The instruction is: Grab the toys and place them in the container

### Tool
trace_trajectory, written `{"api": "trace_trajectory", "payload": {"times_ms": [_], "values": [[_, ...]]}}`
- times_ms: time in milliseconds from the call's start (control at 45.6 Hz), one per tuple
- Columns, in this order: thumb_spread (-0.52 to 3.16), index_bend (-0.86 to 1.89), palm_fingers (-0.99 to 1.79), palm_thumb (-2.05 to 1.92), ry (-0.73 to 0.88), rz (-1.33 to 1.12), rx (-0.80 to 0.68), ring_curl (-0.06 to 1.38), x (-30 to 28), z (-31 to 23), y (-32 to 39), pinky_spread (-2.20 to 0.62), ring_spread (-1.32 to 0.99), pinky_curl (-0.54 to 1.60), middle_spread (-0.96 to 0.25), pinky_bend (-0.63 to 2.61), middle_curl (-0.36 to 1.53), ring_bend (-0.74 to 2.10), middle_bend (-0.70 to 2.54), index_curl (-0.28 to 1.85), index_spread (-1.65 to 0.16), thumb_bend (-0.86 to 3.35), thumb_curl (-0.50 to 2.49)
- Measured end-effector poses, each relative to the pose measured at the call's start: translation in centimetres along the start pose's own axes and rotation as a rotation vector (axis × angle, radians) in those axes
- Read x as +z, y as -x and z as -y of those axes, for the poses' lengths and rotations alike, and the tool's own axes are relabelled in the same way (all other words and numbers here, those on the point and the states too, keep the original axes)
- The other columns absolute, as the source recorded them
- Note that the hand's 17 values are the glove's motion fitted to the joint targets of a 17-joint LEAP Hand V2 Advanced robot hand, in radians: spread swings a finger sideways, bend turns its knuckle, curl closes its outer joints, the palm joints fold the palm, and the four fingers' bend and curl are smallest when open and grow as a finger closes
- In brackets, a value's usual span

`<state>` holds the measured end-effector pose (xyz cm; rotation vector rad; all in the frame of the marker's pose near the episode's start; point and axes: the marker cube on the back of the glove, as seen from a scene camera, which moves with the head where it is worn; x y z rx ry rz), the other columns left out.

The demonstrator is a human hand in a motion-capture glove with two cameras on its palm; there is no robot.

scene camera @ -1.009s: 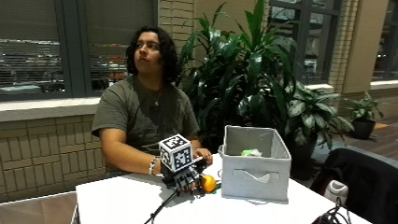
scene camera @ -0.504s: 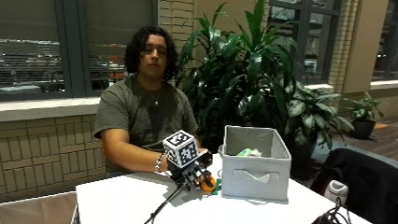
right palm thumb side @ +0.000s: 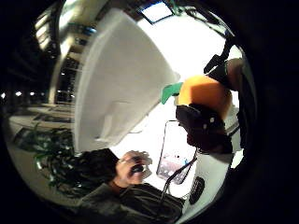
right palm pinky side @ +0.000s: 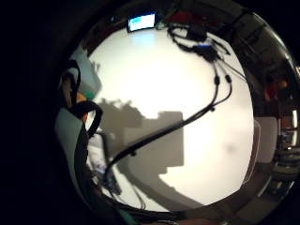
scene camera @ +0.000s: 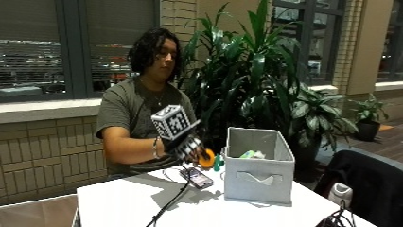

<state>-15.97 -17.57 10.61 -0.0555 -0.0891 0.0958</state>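
Observation:
My gloved right hand (scene camera: 188, 147) is raised above the white table (scene camera: 126, 203), just left of the grey fabric container (scene camera: 257, 165). Its fingers curl round an orange toy with a green end (scene camera: 207, 160). The thumb side palm view shows the orange toy (right palm thumb side: 205, 93) close to the palm, pinned by gloved fingers (right palm thumb side: 202, 128), with the container's wall (right palm thumb side: 121, 79) right beside it. Inside the container lies a pale green toy (scene camera: 250, 154).
A phone (scene camera: 197, 178) lies on the table below my hand, and the person's bare hand (right palm thumb side: 133, 167) rests near it. Cables (right palm pinky side: 206, 108) run across the tabletop. Large potted plants (scene camera: 264, 90) stand behind the container; a dark chair back (scene camera: 368, 182) is at the right.
My hand has lifted off the table with the orange toy and risen toward the container's rim. The container has stayed put.

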Motion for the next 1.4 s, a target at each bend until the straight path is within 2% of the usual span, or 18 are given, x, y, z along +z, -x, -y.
{"api": "trace_trajectory", "payload": {"times_ms": [175,285,351,461,548,702,833,921,965,1075,1404], "values": [[1.42,0.72,0.52,0.46,-0.196,0.144,-0.157,1.16,-10.5,1.0,7.3,-0.51,-0.79,0.92,-0.60,1.65,1.42,1.78,1.61,0.60,-0.32,0.05,0.28],[1.43,0.73,0.52,0.47,-0.284,0.132,-0.237,1.16,-13.6,2.3,13.4,-0.52,-0.79,0.94,-0.60,1.65,1.42,1.78,1.62,0.61,-0.31,0.05,0.27],[1.44,0.72,0.51,0.46,-0.277,0.083,-0.263,1.17,-13.5,4.0,15.8,-0.52,-0.79,0.95,-0.59,1.65,1.42,1.78,1.62,0.60,-0.31,0.04,0.26],[1.40,0.70,0.48,0.42,-0.149,-0.047,-0.237,1.17,-11.6,6.4,17.1,-0.53,-0.78,0.97,-0.59,1.65,1.43,1.78,1.64,0.60,-0.31,0.01,0.26],[1.28,0.59,0.27,0.32,-0.136,-0.054,-0.235,1.19,-10.9,6.9,16.6,-0.53,-0.79,0.98,-0.60,1.68,1.45,1.81,1.60,0.59,-0.30,-0.05,0.25],[1.21,0.55,0.31,0.31,-0.196,-0.068,-0.248,1.20,-11.7,5.0,13.4,-0.52,-0.80,0.98,-0.60,1.70,1.46,1.81,1.62,0.56,-0.31,-0.02,0.26],[1.20,0.61,0.26,0.30,-0.148,-0.063,-0.281,1.20,-12.5,2.9,9.6,-0.51,-0.81,0.97,-0.60,1.68,1.47,1.77,1.54,0.57,-0.34,-0.02,0.26],[1.21,0.60,0.22,0.25,-0.095,-0.056,-0.286,1.16,-12.6,1.4,7.1,-0.48,-0.77,0.92,-0.58,1.61,1.39,1.70,1.39,0.57,-0.35,-0.03,0.26],[1.20,0.57,0.10,0.22,-0.070,-0.065,-0.289,1.09,-12.4,0.5,5.6,-0.46,-0.71,0.83,-0.55,1.48,1.31,1.59,1.18,0.57,-0.36,-0.04,0.25],[1.20,0.51,0.00,0.14,-0.016,-0.093,-0.274,0.98,-11.6,-1.8,2.7,-0.41,-0.62,0.73,-0.50,1.40,1.17,1.42,0.90,0.55,-0.36,-0.05,0.24],[1.18,0.37,-0.13,0.04,-0.020,-0.177,-0.226,0.74,-11.4,-3.6,-0.3,-0.18,-0.41,0.53,-0.31,1.13,0.89,0.93,0.50,0.48,-0.36,-0.03,0.25]]}}
